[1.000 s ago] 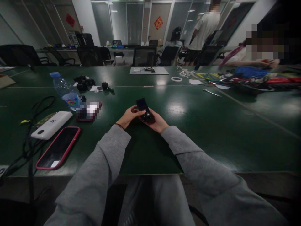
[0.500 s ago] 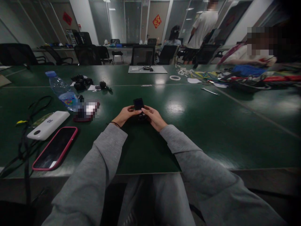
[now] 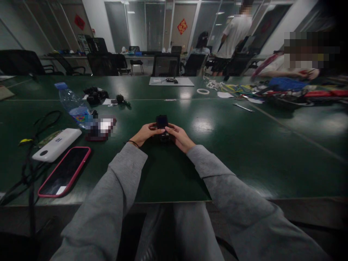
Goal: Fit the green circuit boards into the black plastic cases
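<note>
Between my two hands is a small black device with an upright dark screen and a lower part that seems to carry buttons. My left hand grips its left side, the thumb lying across the front below the screen. From the right, my right hand grips the same device, its thumb tip beside the left one. Most fingers of both hands are hidden behind the device. It is at the green table, straight ahead of me; I cannot tell whether it touches the tabletop.
At left are a red-edged phone, a white power bank, a dark-red phone, black straps and a leaning water bottle. A wrench, tape ring and cables lie right, near a seated person.
The whole view has shifted slightly. Both hands keep hold of the black device, and the thumbs have moved a little on its front.
</note>
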`<state>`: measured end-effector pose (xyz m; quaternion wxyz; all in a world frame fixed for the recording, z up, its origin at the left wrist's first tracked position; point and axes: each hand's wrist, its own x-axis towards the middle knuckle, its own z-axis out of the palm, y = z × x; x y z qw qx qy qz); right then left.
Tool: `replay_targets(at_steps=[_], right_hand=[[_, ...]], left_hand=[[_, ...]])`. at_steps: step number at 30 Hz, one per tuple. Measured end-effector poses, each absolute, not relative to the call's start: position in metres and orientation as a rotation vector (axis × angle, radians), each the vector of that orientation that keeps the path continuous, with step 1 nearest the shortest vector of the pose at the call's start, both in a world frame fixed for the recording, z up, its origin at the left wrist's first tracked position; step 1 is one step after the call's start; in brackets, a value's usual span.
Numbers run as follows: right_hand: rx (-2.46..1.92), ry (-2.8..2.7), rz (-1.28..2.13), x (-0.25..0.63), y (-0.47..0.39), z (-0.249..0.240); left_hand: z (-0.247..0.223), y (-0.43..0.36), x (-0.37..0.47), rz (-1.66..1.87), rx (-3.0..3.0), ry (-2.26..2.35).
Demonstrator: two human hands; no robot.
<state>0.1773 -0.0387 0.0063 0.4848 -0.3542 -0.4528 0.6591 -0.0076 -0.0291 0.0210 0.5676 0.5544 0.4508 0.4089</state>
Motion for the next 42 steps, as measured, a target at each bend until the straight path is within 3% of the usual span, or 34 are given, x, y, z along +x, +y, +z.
replay_targets(at_steps=[13, 42], right_hand=[[-0.823, -1.032, 1.615, 0.1774, -0.0356, 0.0025], [-0.846, -1.031, 1.622, 0.1757, -0.0361, 0.0044]], left_hand=[[0.0185, -0.0265, -0.0021, 0.868, 1.456, 1.246], [0.0166, -0.0276, -0.0052, 0.879, 1.515, 1.124]])
